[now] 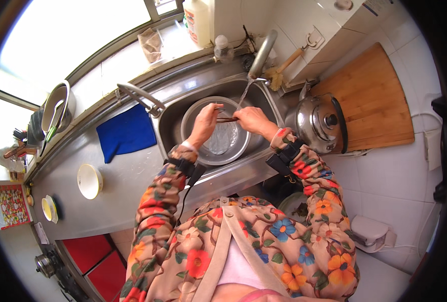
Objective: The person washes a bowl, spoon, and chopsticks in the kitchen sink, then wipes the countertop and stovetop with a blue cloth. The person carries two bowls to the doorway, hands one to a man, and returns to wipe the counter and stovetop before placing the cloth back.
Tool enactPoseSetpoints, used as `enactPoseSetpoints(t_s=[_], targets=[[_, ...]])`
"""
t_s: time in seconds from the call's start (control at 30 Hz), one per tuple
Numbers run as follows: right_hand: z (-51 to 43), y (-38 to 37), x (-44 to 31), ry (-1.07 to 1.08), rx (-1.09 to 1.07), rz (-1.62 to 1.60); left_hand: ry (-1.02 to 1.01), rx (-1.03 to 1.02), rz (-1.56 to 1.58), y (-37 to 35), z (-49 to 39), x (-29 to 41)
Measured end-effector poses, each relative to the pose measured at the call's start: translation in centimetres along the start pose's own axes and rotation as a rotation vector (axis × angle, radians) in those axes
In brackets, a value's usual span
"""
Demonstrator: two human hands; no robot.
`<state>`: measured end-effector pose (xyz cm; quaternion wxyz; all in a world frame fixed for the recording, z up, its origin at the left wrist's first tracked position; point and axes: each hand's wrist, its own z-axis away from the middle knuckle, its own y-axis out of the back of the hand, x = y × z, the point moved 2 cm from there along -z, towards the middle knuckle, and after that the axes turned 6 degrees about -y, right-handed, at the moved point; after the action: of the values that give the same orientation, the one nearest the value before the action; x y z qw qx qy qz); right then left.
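Both hands are over a round metal basin (187, 130) set in a stainless steel sink (167, 124). My right hand (254, 119) grips thin brown sticks (227, 120), which look like chopsticks. At their other end, my left hand (205, 124) is closed around them, its fingertips partly hidden. From the faucet (263, 54) a stream of water (245, 94) runs down beside my right hand. Water in the basin (220, 139) shines below the sticks.
Right of the sink stand a metal kettle (314, 124) and a wooden cutting board (378, 109). A blue cloth (127, 130), a white bowl (89, 181) and a yellow bowl (49, 208) lie on the left counter. A second faucet (142, 96) arches at the sink's left corner.
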<state>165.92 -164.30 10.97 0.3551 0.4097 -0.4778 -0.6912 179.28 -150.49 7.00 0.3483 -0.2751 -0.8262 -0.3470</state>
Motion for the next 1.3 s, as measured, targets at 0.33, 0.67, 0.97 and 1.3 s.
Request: enactPoseSetpoints(t_s=[0.33,0.67,0.97,1.3], targets=[[-1.6,5.6,2.4,0.153,0.116,-0.047,0.116,0.171,-0.113,-4.4,-1.8,-1.6],[-2.1,6.3,2.0,-0.032,0.448,-0.659,0.305,0.141,0.581,-7.2,-4.7,1.1],[-0.6,7.6,4.7,-0.034,0.632,-0.532,0.447,0.069,0.729,-8.0,-6.2,2.1],[-1.5,5.6,9.9,-0.035,0.656,-0.178,0.275,0.037,0.729,-7.2,-6.1,4.1]])
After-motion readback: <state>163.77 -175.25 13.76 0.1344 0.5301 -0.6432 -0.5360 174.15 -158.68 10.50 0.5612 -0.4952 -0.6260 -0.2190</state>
